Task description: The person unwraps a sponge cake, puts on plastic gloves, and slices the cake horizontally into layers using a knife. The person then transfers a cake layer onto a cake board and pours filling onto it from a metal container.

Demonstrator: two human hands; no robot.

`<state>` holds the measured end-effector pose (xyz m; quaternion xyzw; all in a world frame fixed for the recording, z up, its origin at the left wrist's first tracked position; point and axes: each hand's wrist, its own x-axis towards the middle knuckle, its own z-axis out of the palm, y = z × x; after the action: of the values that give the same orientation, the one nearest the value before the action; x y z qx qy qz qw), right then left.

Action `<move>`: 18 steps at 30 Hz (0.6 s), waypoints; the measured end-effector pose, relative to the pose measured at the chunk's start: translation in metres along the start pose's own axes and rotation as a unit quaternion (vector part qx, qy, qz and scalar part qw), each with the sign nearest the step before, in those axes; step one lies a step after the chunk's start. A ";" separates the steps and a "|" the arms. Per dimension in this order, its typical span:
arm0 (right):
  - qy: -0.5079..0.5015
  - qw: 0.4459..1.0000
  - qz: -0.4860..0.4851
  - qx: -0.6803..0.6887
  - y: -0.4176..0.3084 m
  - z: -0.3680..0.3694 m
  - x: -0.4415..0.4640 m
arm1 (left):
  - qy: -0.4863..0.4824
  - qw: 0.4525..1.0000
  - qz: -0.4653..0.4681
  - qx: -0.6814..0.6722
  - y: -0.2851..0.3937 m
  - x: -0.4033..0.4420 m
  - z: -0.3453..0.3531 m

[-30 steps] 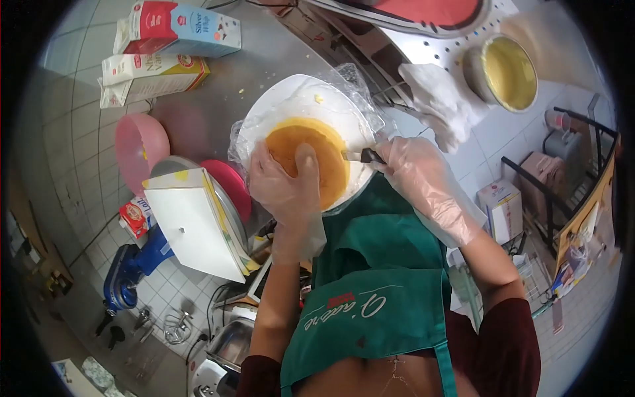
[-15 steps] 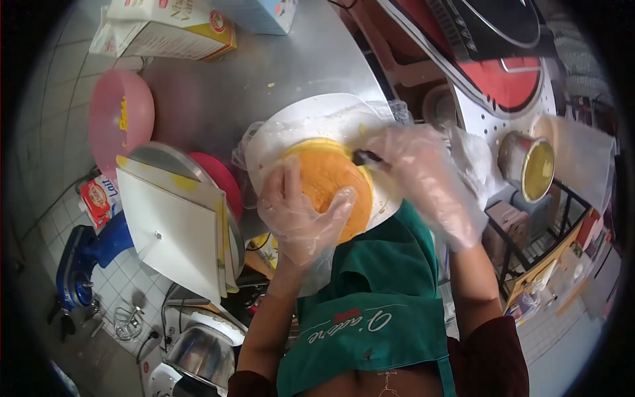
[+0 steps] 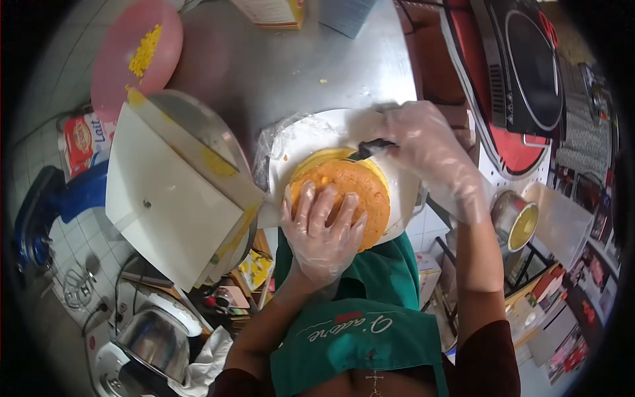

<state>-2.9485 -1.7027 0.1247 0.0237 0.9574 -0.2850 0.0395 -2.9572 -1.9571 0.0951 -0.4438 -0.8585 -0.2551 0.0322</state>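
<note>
A round golden-brown cake (image 3: 360, 205), its side pale yellow, lies on a white board (image 3: 402, 192) with crinkled clear plastic at its edges. My left hand (image 3: 324, 231), in a clear plastic glove, is flat on the cake's top with the fingers spread. Gloved the same way, my right hand (image 3: 423, 135) grips a black-handled knife (image 3: 376, 148) at the cake's far side. Its metal part meets the cake's edge; most of the blade is hidden.
A pink bowl (image 3: 159, 86) with yellow bits tilts at far left. Stacked white boards (image 3: 165, 198) stand left of the cake, near a blue stand mixer (image 3: 40, 218). Cartons (image 3: 271, 10) stand at the back. A black hotplate (image 3: 529, 66) and metal pot (image 3: 516, 221) are right.
The cake has turned under my left hand, which now lies flatter on its top. My right hand has shifted slightly up with the knife. The whole view has also swung.
</note>
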 end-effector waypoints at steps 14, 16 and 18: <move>-0.130 0.982 -0.125 -0.063 -0.008 0.036 0.068 | -0.008 0.994 0.037 -0.107 -0.013 -0.010 0.001; -0.131 0.981 -0.118 -0.077 -0.014 0.028 0.071 | -0.008 0.992 0.044 -0.115 -0.012 -0.006 -0.002; -0.113 0.981 -0.118 -0.105 -0.014 0.017 0.072 | -0.007 0.991 0.050 -0.121 -0.013 -0.004 -0.005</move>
<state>-3.0204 -1.7225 0.1116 -0.1266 0.9674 -0.1865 0.1157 -2.9659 -1.9687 0.0926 -0.4884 -0.7984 -0.3518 -0.0150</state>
